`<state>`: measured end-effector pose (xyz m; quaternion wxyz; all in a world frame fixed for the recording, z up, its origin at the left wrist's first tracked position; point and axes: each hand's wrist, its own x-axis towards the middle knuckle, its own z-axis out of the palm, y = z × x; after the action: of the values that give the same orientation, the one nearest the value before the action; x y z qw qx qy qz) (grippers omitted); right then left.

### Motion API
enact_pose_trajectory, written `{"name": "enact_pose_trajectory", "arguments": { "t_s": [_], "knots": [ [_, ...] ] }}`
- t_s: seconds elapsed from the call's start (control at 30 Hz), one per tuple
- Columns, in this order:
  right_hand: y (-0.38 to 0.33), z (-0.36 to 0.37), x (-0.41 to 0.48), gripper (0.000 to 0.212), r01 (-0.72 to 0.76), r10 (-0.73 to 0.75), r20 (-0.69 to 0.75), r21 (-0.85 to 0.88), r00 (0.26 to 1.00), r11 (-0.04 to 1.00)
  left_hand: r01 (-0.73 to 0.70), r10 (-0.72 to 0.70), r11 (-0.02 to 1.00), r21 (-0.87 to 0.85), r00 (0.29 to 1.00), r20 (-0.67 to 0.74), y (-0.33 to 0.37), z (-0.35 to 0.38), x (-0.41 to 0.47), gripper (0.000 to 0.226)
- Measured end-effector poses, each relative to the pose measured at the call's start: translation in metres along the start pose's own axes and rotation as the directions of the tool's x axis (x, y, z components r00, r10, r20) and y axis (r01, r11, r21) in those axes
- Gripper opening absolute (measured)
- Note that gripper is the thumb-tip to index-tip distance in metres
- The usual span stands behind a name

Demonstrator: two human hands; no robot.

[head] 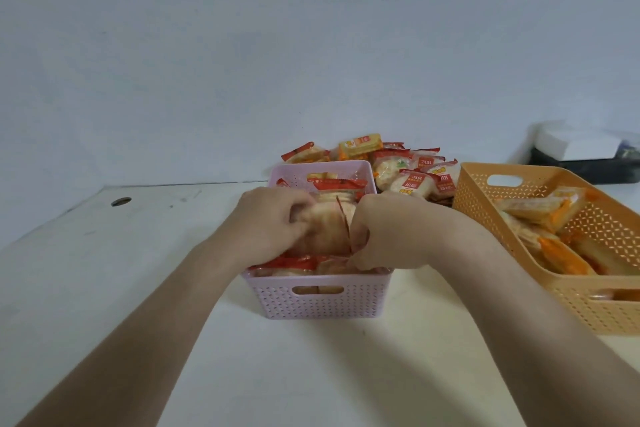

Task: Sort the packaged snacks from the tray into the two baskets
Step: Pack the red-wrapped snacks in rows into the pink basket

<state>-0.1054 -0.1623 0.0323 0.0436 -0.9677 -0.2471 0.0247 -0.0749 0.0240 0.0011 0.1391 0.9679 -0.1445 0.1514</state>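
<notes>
A pink perforated basket [318, 302] stands in the middle of the table, full of clear red-edged rice cracker packets. Both my hands are inside it. My left hand [270, 224] grips a rice cracker packet [327, 222] from the left. My right hand [388, 230] pinches the same packet's red edge from the right. Behind the basket lies a heap of snack packets [408, 166]; the tray under them is hidden. An orange basket [491, 215] at the right holds several orange-filled sandwich packets [554, 211].
The white table [104, 253] has a round cable hole [121, 201] at the far left. A dark box with a white object [585, 152] on top sits at the far right, against the pale wall.
</notes>
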Motion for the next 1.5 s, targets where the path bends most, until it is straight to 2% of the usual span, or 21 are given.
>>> {"name": "enact_pose_trajectory", "arguments": {
  "t_s": [0.07,0.13,0.23,0.3,0.33,0.4,0.5,0.6,0.7,0.73,0.8,0.9,1.0,1.1,1.2,1.3,1.37,1.43,1.47,1.5],
  "knots": [
    [0.000,-0.001,0.002,0.022,0.004,-0.003,0.018,-0.010,1.000,1.000,-0.034,-0.026,0.970,-0.239,0.970,-0.242,-0.005,-0.005,-0.004,0.031],
    [0.000,-0.003,0.006,0.021,0.001,0.000,0.052,-0.018,0.999,1.000,-0.072,-0.061,0.934,-0.350,0.933,-0.356,-0.011,-0.014,-0.010,0.030],
    [0.002,-0.006,0.008,0.037,-0.035,0.026,0.094,0.089,0.995,0.995,-0.067,-0.051,0.927,-0.369,0.952,-0.301,-0.018,-0.020,-0.020,0.029],
    [0.004,-0.007,0.014,0.037,-0.042,0.044,-0.006,0.197,0.999,0.979,-0.046,-0.053,0.935,-0.351,0.962,-0.266,-0.021,-0.020,-0.027,0.031],
    [0.005,-0.006,0.020,0.035,-0.038,0.053,-0.081,0.187,0.995,0.982,-0.025,-0.067,0.934,-0.355,0.967,-0.244,-0.021,-0.019,-0.030,0.031],
    [0.004,0.002,0.034,0.031,-0.051,0.059,-0.168,0.051,0.984,0.997,0.030,-0.092,0.934,-0.356,0.983,-0.159,-0.020,-0.017,-0.035,0.031],
    [-0.001,0.016,0.052,0.043,-0.049,0.041,-0.100,-0.080,0.994,0.996,0.044,-0.033,0.973,-0.227,0.998,0.051,-0.017,-0.009,-0.038,0.022],
    [-0.003,0.021,0.057,0.055,-0.069,0.063,-0.050,-0.136,0.997,0.988,0.015,0.003,0.988,-0.151,0.993,0.121,-0.013,-0.006,-0.038,0.028],
    [-0.003,0.023,0.059,0.026,-0.059,0.051,-0.072,-0.123,0.996,0.991,-0.023,0.046,0.987,-0.160,0.989,0.142,-0.014,-0.007,-0.035,0.027],
    [-0.002,0.023,0.059,0.024,-0.052,0.045,-0.088,-0.088,0.995,0.995,-0.048,0.075,0.983,-0.178,0.987,0.144,-0.015,-0.008,-0.034,0.028],
    [0.002,0.022,0.058,0.025,-0.025,0.031,-0.117,0.048,0.993,0.999,-0.086,0.112,0.964,-0.251,0.989,0.092,-0.017,-0.014,-0.032,0.036],
    [0.009,0.011,0.048,0.025,0.070,0.011,-0.258,0.302,0.966,0.951,-0.089,0.074,0.942,-0.325,0.996,-0.057,-0.015,-0.031,-0.032,0.048],
    [0.013,-0.004,0.036,0.029,0.141,-0.017,-0.330,0.357,0.944,0.923,-0.064,0.017,0.958,-0.279,0.986,-0.166,-0.012,-0.045,-0.033,0.050],
    [0.006,-0.019,0.025,0.037,0.116,-0.062,-0.233,0.223,0.970,0.968,-0.064,0.035,0.959,-0.276,0.994,-0.108,-0.006,-0.052,-0.035,0.043],
    [-0.006,-0.025,0.022,0.042,0.077,-0.072,-0.162,0.026,0.984,0.997,-0.060,0.080,0.971,-0.232,0.994,0.077,-0.004,-0.048,-0.033,0.033],
    [-0.014,-0.018,0.020,0.026,0.096,-0.091,-0.070,0.086,0.993,0.992,-0.116,0.131,0.991,-0.065,0.933,0.334,-0.006,-0.033,-0.032,0.016],
    [-0.013,-0.011,0.019,0.024,0.106,-0.112,0.045,0.129,0.993,0.986,-0.089,0.104,0.994,-0.057,0.899,0.426,-0.009,-0.022,-0.033,0.035],
    [-0.010,-0.004,0.019,0.022,0.129,-0.141,0.131,0.096,0.981,0.987,-0.039,0.074,0.994,-0.103,0.928,0.366,-0.010,-0.017,-0.031,0.048],
    [-0.009,-0.001,0.020,0.020,0.144,-0.152,0.155,0.062,0.976,0.988,-0.055,0.074,0.996,-0.075,0.958,0.276,-0.010,-0.016,-0.028,0.045],
    [-0.008,0.002,0.022,0.018,0.159,-0.162,0.169,0.032,0.972,0.987,-0.097,0.092,0.995,0.026,0.983,0.159,-0.010,-0.016,-0.025,0.037]
  ]
}}
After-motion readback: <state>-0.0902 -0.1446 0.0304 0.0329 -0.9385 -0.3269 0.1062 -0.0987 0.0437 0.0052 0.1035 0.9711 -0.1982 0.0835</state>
